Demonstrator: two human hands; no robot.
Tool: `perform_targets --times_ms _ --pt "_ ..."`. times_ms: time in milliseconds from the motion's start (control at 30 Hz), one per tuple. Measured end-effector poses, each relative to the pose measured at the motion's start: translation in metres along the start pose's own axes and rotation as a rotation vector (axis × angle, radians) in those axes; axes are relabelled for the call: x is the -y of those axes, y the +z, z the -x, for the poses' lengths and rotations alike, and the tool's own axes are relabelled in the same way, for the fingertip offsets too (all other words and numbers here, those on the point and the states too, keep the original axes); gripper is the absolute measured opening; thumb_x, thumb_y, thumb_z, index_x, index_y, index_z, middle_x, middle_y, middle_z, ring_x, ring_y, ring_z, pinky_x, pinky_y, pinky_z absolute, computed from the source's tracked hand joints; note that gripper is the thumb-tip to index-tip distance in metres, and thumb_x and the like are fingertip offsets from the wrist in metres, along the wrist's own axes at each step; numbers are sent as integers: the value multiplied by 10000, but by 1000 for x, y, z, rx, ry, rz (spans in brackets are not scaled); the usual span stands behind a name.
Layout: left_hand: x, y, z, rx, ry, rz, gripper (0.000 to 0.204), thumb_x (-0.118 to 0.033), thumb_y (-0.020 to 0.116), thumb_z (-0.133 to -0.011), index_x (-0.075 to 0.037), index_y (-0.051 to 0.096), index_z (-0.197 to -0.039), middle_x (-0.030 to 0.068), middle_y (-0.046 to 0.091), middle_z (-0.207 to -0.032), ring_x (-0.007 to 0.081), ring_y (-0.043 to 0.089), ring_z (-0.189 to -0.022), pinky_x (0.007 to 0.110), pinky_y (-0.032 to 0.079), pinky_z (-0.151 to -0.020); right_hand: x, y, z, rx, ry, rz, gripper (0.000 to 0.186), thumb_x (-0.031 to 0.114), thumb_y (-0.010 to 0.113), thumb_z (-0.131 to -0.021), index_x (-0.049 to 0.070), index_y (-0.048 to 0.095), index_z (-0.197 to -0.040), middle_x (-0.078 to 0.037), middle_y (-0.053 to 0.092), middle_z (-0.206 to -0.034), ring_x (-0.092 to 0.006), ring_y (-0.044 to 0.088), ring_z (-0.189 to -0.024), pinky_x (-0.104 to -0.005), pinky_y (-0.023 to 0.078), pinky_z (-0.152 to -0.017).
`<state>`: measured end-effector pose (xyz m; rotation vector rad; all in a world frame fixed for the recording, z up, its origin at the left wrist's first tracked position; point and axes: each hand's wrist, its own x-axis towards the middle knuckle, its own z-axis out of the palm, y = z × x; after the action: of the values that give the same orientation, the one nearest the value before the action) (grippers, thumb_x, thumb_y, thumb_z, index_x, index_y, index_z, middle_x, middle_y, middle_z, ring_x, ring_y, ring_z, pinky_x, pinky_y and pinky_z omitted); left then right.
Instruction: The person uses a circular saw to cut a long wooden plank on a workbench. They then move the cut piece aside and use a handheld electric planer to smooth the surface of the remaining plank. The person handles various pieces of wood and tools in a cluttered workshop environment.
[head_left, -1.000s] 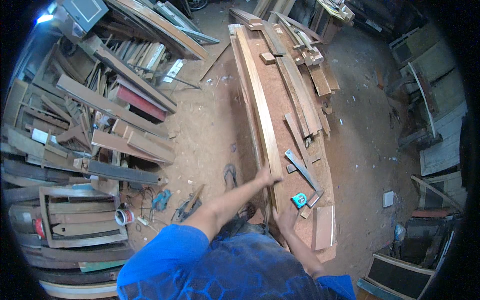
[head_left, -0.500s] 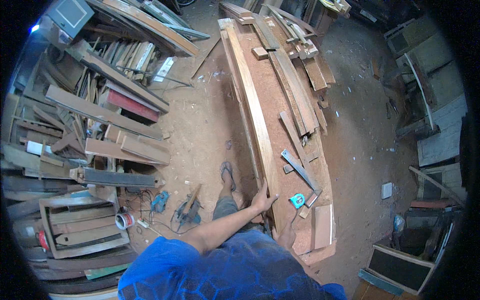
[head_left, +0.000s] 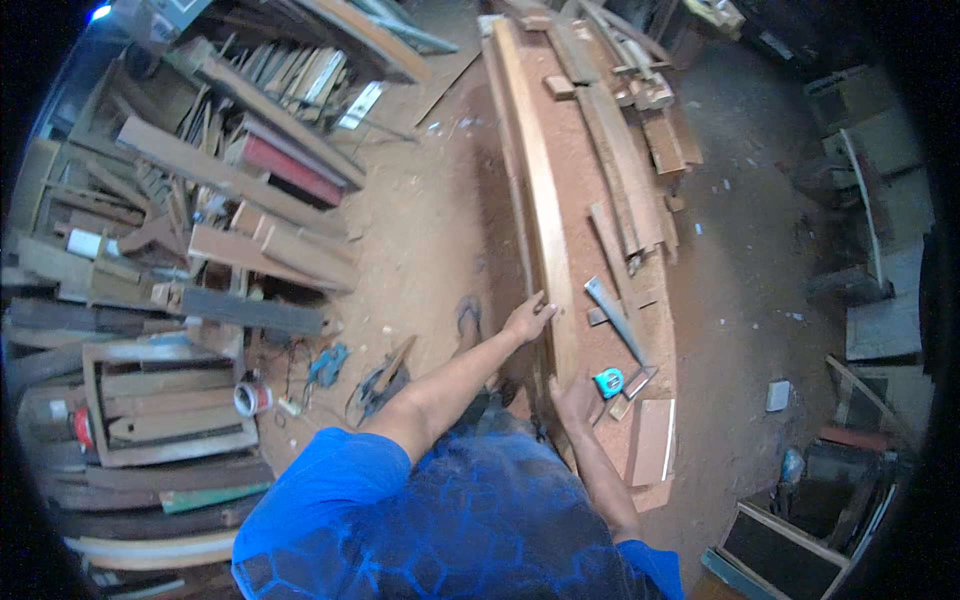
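A teal tape measure point(head_left: 608, 382) lay on the tabletop point(head_left: 585, 205) at 5 o'clock, beside a grey metal square point(head_left: 615, 320). Stacked timber offcuts point(head_left: 240, 200) filled the floor at 9 o'clock.

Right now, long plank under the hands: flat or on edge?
On edge. The long plank shows its narrow face up along the workbench, left hand steadying it.

Long pale wooden plank point(head_left: 545, 215) on edge along the workbench's point(head_left: 600, 330) left side
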<state>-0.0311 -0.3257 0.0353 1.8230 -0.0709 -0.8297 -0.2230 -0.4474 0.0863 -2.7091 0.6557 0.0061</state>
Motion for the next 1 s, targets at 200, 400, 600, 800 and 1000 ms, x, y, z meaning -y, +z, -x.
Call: perform_targets --times_ms 200,400,600,800,1000 --pt "46 -52 143 -247 -148 -84 575 -427 679 -962 -51 594 -1388 199 721 -1126 209 699 -1008 346 535 -920 18 16 7 -159 -70 -36 570 347 836 -762 -53 606 -1098 -288 689 -919 -485 666 -843 -525 532 -762" --pt "210 -133 322 -579 -598 290 531 -337 652 -986 50 587 -1345 181 641 -1339 276 619 -1210 384 499 -1005 36 -17 7 111 61 76 703 417 831 -795 -93 588 -1212 -335 674 -1084 -489 660 -1014 -513 526 -866" --pt "410 -124 532 -644 -944 -204 597 -458 530 -1002 29 612 -1338 217 633 -1346 364 591 -1257 464 445 -1062 -5 23 8 -86 -24 68 781 509 759 -865 -87 529 -1314 -337 647 -1177 -487 644 -1068 -526 511 -908" --pt "338 -114 566 -663 -947 304 493 -394 561 -1010 41 651 -1224 178 707 -1044 274 664 -882 397 541 -802 0 32 9 -128 -22 102 758 488 772 -859 -77 519 -1297 -341 615 -1214 -490 604 -1133 -530 496 -930" --pt "292 -207 497 -579 -690 169 434 -336 615 -1024 20 648 -1271 52 674 -866 148 605 -702 327 501 -621 8 27 14 -62 4 12 767 377 781 -882 -114 460 -1376 -339 601 -1252 -475 585 -1172 -485 466 -1024"
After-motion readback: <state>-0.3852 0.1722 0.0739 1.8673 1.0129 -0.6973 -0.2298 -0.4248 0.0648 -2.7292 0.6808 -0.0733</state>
